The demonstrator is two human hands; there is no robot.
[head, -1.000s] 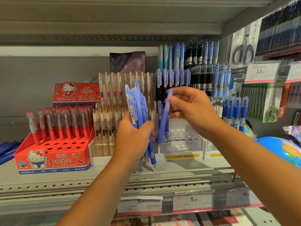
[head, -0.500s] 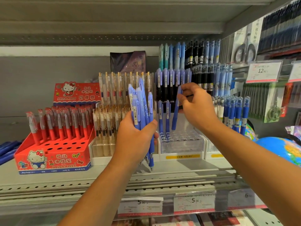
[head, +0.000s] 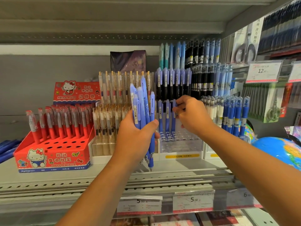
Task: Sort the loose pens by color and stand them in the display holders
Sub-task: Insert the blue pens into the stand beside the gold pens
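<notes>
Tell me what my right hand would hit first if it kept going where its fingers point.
The right hand points left, pinching a blue pen in the clear holder. It would probably meet the neighbouring pen first, then the bundle in the left hand; depth is unclear.

— What am I facing?
— You're facing a grey metal shelf [head: 48, 178], with its grey back panel [head: 40, 79] running behind and an upper shelf [head: 114, 17] hanging overhead.
— And on the right?
— A globe [head: 268, 147] is peeking in.
</notes>
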